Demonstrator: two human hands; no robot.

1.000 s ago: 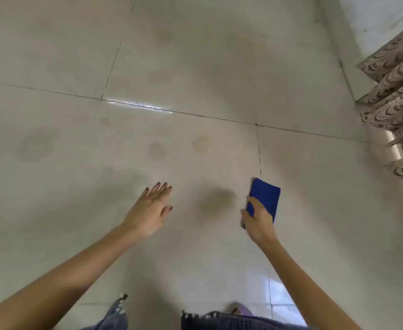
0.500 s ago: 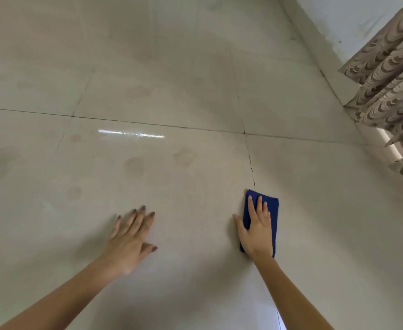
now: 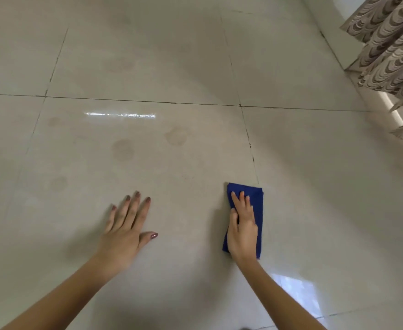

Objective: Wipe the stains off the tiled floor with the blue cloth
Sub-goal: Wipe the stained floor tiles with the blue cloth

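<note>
Stains [image 3: 123, 150] on the tiled floor [image 3: 148, 55], left to right: faint small one near the left grout line [image 3: 52, 120], a round one lower down [image 3: 58, 184], the darker round one mid-tile, then a ring-shaped one [image 3: 177, 136] just right of it. All sit on the same big tile, beyond the hands, untouched by the cloth. Bright light streak [image 3: 120, 114] lies near that tile's far edge.

Left hand [image 3: 124, 231] is flat on the floor, palm down, fingers spread and extended, thumb out to the right, grasping nothing. Well apart from the cloth.

Right hand [image 3: 242, 231] lies on top of the blue cloth [image 3: 258, 210], fingers extended and pressed flat on it, thumb along its left edge; pressing it down rather than clenching it. Cloth is folded into a narrow rectangle, flat on the floor, long side running away from the person. Its far right corner touches the grout line on the tile's right edge.

Patterned curtain [image 3: 391, 48] hangs at the floor's far right corner. Pale light patch [image 3: 295, 291] on the floor just right of the right forearm.
</note>
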